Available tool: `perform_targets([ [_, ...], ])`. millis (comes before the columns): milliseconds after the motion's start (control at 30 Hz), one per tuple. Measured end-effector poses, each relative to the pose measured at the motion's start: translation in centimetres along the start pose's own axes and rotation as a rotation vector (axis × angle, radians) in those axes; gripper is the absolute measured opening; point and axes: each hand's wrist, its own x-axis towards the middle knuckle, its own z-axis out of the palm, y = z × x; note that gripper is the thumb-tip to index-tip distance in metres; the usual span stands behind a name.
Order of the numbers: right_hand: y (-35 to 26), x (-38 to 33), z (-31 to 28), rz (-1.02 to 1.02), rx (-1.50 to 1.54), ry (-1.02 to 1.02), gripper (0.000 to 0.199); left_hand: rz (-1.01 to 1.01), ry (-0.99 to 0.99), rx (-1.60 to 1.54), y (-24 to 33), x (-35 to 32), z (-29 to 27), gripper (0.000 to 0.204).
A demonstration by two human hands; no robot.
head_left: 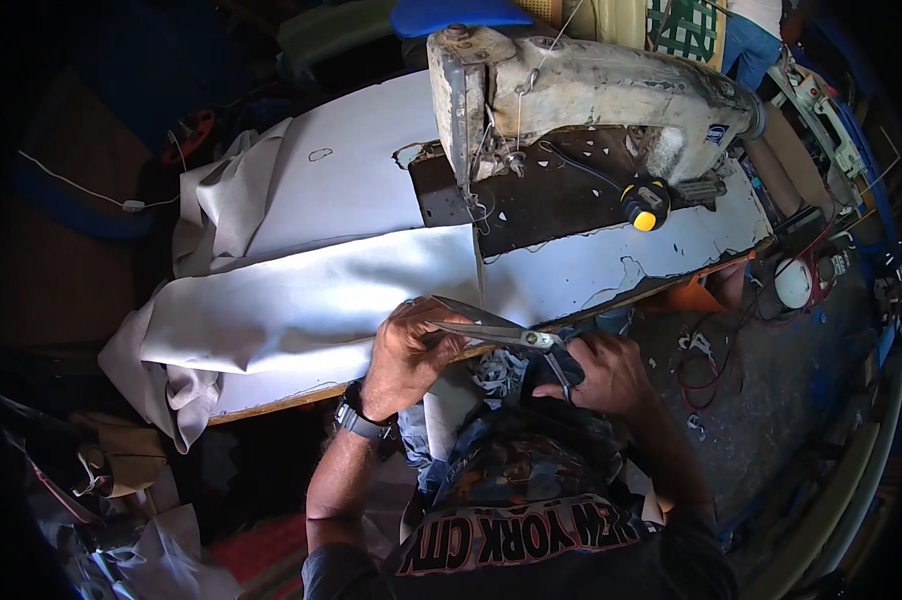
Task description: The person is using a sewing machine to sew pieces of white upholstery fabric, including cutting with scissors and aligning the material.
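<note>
My right hand (pixel 608 372) is wrapped round the handles of a pair of large metal scissors (pixel 536 338). Their blades stand apart and point left, reaching my left hand (pixel 411 345). That hand has its fingers curled together in a pinch beside the blades; what they pinch is too small to make out. A pale sheet of material (pixel 311 295) lies just beyond my left hand, its right edge near the sewing machine needle and its left end crumpled over the table's side. The worn sewing machine (pixel 611 85) stands across the far side of the table.
A black and yellow tape measure (pixel 645 205) sits on the dark machine bed, among small white scraps. The white tabletop (pixel 361 140) has a chipped front edge. Cut strips (pixel 496 372) lie by my lap. A red cable (pixel 706 385) loops on the floor at right. Another person (pixel 751 45) stands far right.
</note>
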Motion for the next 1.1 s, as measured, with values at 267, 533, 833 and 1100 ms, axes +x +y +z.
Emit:
perform_targets([
  [267, 1.3, -2.1, 0.7, 0.025, 0.090, 0.126, 0.049, -0.006, -0.029, 0.061, -0.3, 0.4, 0.2, 0.021],
  [533, 7.9, -4.8, -7.8, 0.795, 0.295, 0.421, 0.027, 0.091, -0.004, 0.175, 3.9, 0.0, -4.7, 0.032],
  [833, 28.9, -3.8, -14.5, 0.842, -0.149, 0.188, 0.056, 0.172, 0.076, 0.852, -7.0, 8.0, -16.3, 0.023],
  [1100, 27.9, 0.9, -14.3, 0.712, -0.311, -0.054, 0.031, -0.097, 0.064, 0.652, -7.1, 6.3, -16.8, 0.023],
])
